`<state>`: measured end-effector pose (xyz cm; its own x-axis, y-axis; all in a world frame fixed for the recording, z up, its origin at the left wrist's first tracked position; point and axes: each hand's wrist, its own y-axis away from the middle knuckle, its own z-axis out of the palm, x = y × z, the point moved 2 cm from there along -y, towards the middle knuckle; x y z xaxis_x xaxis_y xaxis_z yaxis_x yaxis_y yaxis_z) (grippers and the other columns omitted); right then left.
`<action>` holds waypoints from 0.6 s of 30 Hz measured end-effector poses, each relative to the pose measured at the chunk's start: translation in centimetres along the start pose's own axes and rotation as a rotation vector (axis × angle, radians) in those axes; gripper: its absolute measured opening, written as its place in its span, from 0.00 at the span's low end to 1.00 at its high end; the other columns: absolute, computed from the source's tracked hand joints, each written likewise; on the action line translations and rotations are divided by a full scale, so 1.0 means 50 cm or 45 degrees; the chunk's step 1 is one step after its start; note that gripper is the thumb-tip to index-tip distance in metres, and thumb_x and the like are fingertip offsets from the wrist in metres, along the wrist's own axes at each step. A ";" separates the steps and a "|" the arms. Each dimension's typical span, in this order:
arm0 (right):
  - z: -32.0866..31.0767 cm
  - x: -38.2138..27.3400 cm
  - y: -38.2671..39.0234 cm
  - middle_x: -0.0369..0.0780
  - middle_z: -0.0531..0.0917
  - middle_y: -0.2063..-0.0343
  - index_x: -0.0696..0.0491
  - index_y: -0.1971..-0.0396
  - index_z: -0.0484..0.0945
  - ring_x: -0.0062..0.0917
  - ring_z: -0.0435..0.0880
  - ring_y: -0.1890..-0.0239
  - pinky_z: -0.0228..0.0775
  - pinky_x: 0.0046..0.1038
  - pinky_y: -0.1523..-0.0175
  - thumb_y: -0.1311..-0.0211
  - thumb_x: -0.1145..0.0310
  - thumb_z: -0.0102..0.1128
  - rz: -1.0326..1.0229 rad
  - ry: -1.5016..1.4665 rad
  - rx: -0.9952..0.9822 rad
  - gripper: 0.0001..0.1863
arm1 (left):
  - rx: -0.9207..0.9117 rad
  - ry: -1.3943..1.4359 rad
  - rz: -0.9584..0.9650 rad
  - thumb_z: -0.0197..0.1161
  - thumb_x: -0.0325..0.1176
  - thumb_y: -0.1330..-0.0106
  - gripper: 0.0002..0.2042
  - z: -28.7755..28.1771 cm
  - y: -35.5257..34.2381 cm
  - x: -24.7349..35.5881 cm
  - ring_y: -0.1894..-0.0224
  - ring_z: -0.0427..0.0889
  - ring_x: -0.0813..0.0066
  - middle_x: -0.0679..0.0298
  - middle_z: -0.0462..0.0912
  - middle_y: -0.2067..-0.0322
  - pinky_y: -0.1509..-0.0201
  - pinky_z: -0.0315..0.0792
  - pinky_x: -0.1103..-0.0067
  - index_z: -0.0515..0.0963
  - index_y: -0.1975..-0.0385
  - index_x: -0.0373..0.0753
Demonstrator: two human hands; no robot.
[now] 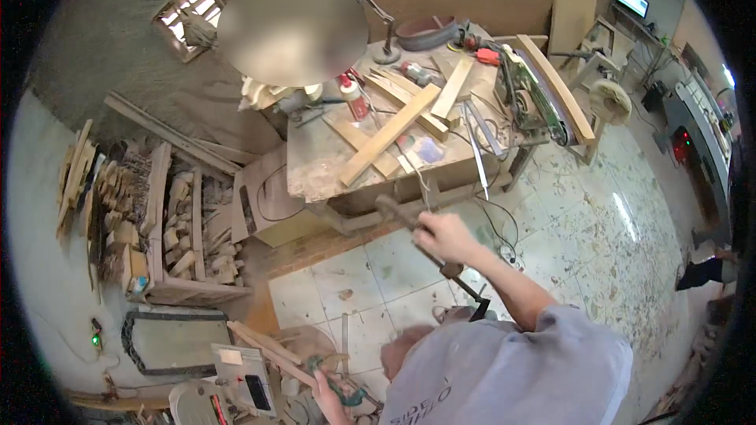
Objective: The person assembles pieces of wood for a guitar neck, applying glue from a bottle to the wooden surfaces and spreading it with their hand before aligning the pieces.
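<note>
My right hand (442,236) is closed around a dark metal bar clamp (391,212), which slants down to the lower right beside my body, in front of the workbench (305,177). Low in the view, my left hand (327,395) grips a long, narrow wooden board (268,345) at its near end. Just beside that hand is a green metal clamp or tool (341,384), partly hidden, and a machine with a pale flat plate (244,374) stands to its left.
Wooden strips (390,134), a glue bottle (353,98) and power tools lie on the bench. A belt sander (531,94) stands at its right end. A wooden crate of offcuts (157,236) is on the left. A cord crosses the tiled floor. Someone's dark-clad leg (701,271) shows far right.
</note>
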<state>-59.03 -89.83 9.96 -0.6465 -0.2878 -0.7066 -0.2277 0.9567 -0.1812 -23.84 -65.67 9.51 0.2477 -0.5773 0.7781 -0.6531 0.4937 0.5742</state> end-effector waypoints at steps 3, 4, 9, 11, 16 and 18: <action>-0.067 0.077 -0.014 0.51 0.79 0.80 0.58 0.69 0.73 0.51 0.80 0.72 0.70 0.46 0.66 0.39 0.62 0.61 0.225 -0.060 0.296 0.13 | -0.279 0.066 0.106 0.51 0.45 0.24 0.17 0.096 -0.056 0.058 0.84 0.71 0.77 0.66 0.71 0.81 0.81 0.64 0.80 0.77 0.60 0.36; -0.078 0.103 -0.021 0.50 0.78 0.81 0.58 0.69 0.72 0.47 0.81 0.74 0.70 0.43 0.67 0.38 0.62 0.62 0.328 -0.140 0.396 0.14 | -0.293 0.056 0.114 0.51 0.45 0.24 0.17 0.117 -0.086 0.070 0.84 0.71 0.77 0.66 0.71 0.81 0.81 0.64 0.80 0.77 0.60 0.36; -0.103 0.200 -0.084 0.42 0.78 0.82 0.59 0.69 0.74 0.21 0.79 0.77 0.68 0.29 0.70 0.37 0.64 0.64 0.658 -0.381 0.642 0.13 | -0.542 -0.304 0.312 0.54 0.40 0.25 0.16 0.247 -0.238 0.149 0.79 0.71 0.80 0.68 0.74 0.77 0.77 0.65 0.81 0.77 0.51 0.34; -0.101 0.250 -0.111 0.39 0.82 0.78 0.59 0.68 0.75 0.21 0.79 0.77 0.70 0.26 0.70 0.36 0.66 0.63 0.705 -0.656 0.753 0.11 | -0.571 -0.441 0.367 0.55 0.40 0.26 0.17 0.323 -0.280 0.195 0.77 0.72 0.81 0.68 0.74 0.77 0.75 0.66 0.81 0.77 0.48 0.33; -0.113 0.269 -0.191 0.37 0.83 0.77 0.59 0.68 0.76 0.19 0.79 0.81 0.71 0.24 0.79 0.36 0.68 0.61 0.839 -0.924 0.940 0.09 | -0.716 -0.555 0.669 0.61 0.40 0.29 0.18 0.488 -0.377 0.319 0.73 0.75 0.79 0.64 0.79 0.74 0.67 0.70 0.78 0.79 0.49 0.32; -0.101 0.294 -0.198 0.35 0.80 0.80 0.55 0.70 0.75 0.18 0.78 0.84 0.68 0.23 0.84 0.36 0.68 0.61 0.944 -0.920 0.952 0.07 | -0.739 -0.691 0.840 0.63 0.39 0.32 0.19 0.562 -0.414 0.375 0.71 0.76 0.78 0.62 0.79 0.73 0.64 0.71 0.79 0.78 0.47 0.33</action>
<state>-69.95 -103.73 4.82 0.1527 0.1872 -0.9704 0.6318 0.7365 0.2415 -25.78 -105.00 5.06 -0.4849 -0.2220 0.8459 -0.0600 0.9734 0.2211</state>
